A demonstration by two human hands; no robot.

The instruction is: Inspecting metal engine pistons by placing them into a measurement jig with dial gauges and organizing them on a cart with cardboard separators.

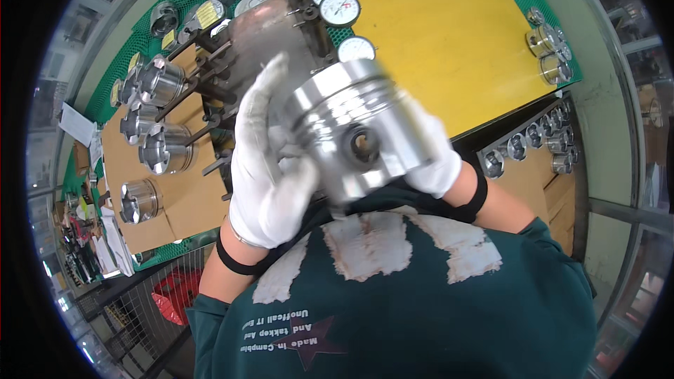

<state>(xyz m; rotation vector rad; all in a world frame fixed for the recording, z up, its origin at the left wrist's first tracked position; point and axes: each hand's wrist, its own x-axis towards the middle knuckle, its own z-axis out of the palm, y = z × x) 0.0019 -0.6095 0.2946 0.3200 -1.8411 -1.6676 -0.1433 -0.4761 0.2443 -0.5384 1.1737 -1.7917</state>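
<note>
A shiny metal piston (397, 126) with ring grooves and a round pin hole is held up in front of my chest, tilted, its crown toward the upper left. My right hand (439, 158), in a white glove, grips it from the right side; most of those fingers are hidden behind it. On the other side my white-gloved left hand (263, 168) is open, its fingers stretched upward and its thumb apart. It is close beside the piston, and motion blur hides whether it touches. Beyond the piston stands a metal gauge fixture (270, 28) with several round dial gauges (340, 10).
Several pistons (167, 147) stand on cardboard (189, 200) at the left, beside the fixture's dark rods (210, 126). A yellow board (435, 42) covers the right of the bench, with pistons (554, 69) at its far edge. More pistons (516, 146) fill a rack at the lower right.
</note>
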